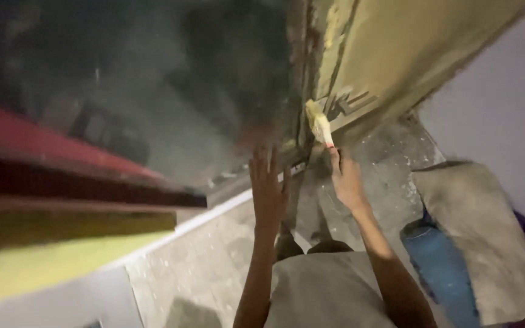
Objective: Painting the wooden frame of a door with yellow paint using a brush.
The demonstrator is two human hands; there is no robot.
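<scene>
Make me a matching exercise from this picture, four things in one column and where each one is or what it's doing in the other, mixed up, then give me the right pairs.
Things:
1. left hand
2. right hand
3. paintbrush
4. blue container

Places or states:
A. bristles coated in yellow paint, against the yellowish door
B. on the concrete floor, at the lower right
C. fingers spread, flat by the door's edge
D. gripping the brush handle

Pairs: 1-C, 2-D, 3-A, 4-B
</scene>
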